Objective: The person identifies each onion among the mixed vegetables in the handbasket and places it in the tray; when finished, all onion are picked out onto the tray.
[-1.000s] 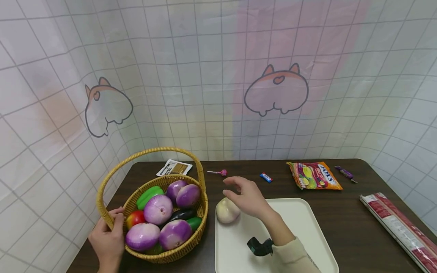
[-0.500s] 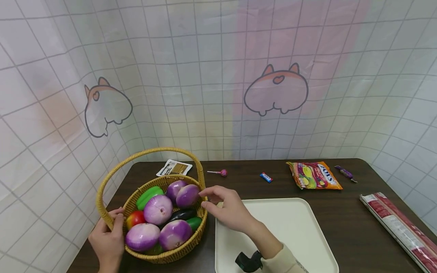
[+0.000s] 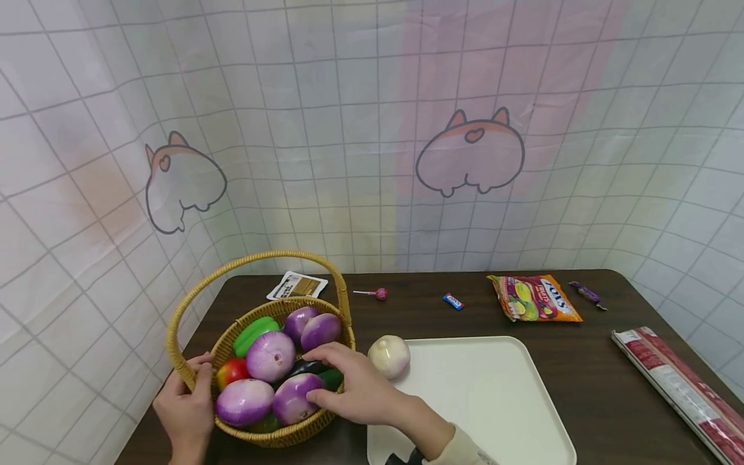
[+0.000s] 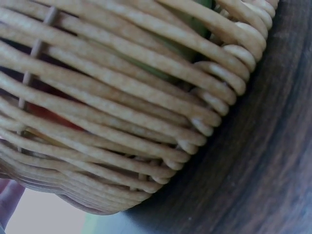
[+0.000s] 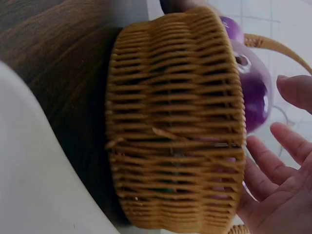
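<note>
A round wicker basket (image 3: 278, 443) with a tall arched handle stands on the left of the table. It holds several glossy purple-and-white onions (image 3: 270, 356), a green pepper (image 3: 256, 336), a red-yellow fruit (image 3: 232, 372) and a dark eggplant (image 3: 307, 367). My left hand (image 3: 187, 407) grips the basket's left rim at the foot of the handle. Over the right rim reaches my right hand (image 3: 363, 385), thumb and fingers spread apart beside the front-right purple onion (image 3: 296, 398), holding nothing. In the right wrist view, the spread fingers (image 5: 265, 165) show just above the rim.
A pale onion (image 3: 389, 356) sits at the far-left corner of a white tray (image 3: 494, 387). Toward the back lie a flat packet (image 3: 298, 286), a lollipop (image 3: 380, 294), a small blue candy (image 3: 453, 301), a candy bag (image 3: 536, 299) and a purple-wrapped candy (image 3: 588, 295). A long red-white package (image 3: 680, 387) lies right.
My right hand has moved left and toward me, from over the pale onion on the tray to above the purple onions in the basket. The left hand keeps its grip.
</note>
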### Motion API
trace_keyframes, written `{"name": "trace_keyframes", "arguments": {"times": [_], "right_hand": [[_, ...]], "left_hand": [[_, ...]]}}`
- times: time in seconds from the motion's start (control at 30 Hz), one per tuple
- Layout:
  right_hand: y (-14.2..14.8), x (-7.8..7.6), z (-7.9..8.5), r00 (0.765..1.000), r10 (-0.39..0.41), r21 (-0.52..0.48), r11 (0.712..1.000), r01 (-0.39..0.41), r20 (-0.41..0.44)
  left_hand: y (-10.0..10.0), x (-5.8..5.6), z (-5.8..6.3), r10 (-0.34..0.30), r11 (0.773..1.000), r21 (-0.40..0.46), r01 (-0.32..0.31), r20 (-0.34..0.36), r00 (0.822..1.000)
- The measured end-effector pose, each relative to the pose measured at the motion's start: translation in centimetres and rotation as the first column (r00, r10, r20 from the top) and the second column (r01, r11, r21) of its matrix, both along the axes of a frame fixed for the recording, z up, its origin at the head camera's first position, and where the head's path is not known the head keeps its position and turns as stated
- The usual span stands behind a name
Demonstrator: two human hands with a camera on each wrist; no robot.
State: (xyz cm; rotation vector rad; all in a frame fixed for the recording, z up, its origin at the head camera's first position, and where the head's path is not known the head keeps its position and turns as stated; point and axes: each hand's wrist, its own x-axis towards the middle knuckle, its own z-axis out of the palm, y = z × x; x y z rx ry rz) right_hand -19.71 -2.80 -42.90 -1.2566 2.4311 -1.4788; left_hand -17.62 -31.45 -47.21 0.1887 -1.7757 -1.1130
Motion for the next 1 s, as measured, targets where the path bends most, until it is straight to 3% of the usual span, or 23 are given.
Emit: {"name": "trace_keyframes", "arguments": {"times": [0.17,0.4,0.67,1.0], "right_hand": [[-0.8,0.3,-0.4,0.995,-0.024,0.141,0.989,0.038,-0.1],[-1.8,1.2,-0.5,0.963,-0.052,0.333,0.932,0.141,-0.264],[-2.3,1.4,-0.7,0.96,-0.083,0.342,0.923,0.175,-0.268],[-2.3,1.4,-0.9,0.972,-0.107,0.253,0.954,0.16,-0.21]], "left_hand": [[0.2,-0.1,0.1,-0.009,1.0,0.005,0.009,0.006,1.0],[0.4,0.1,0.4,-0.003,1.0,0.003,0.003,-0.002,1.0],[-0.1,0.0,-0.1,-0.006,1.0,-0.001,0.006,0.011,1.0],[-0.2,-0.1,-0.3,0.001,1.0,0.004,-0.001,0.007,1.0]]}}
